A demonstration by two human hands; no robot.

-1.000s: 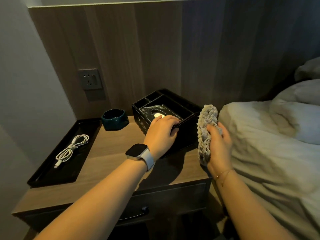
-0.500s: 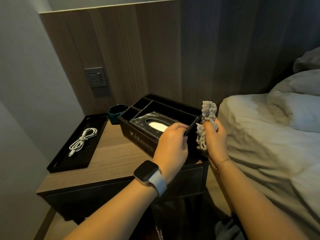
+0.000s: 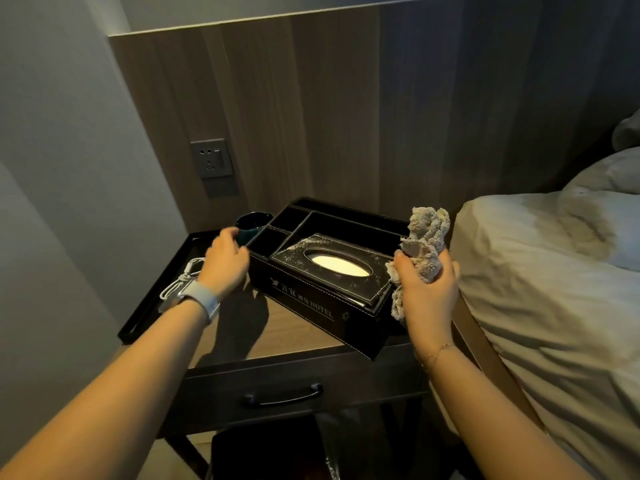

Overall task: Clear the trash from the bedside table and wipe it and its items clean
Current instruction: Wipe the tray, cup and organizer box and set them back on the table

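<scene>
A black leather tissue box organiser (image 3: 311, 299) sits askew on the wooden bedside table (image 3: 277, 336), its front right corner past the table edge. Pale dust speckles its lid around the oval opening. My right hand (image 3: 429, 292) grips a bunched grey cloth (image 3: 424, 237) at the box's right end. My left hand (image 3: 225, 261), smartwatch on the wrist, is at the box's left end with curled fingers. Its fingertips are hidden, so a grip cannot be made out.
A black tray (image 3: 156, 299) on the table's left holds a coiled white cable (image 3: 183, 278). A dark green cup (image 3: 252, 223) stands behind my left hand. The bed (image 3: 536, 289) borders the right. Below are a drawer handle (image 3: 282, 396) and a dark bin (image 3: 263, 452).
My left hand left the box's right front edge and moved to its left end. The box has come forward to the table's front right. The cloth stays in my right hand.
</scene>
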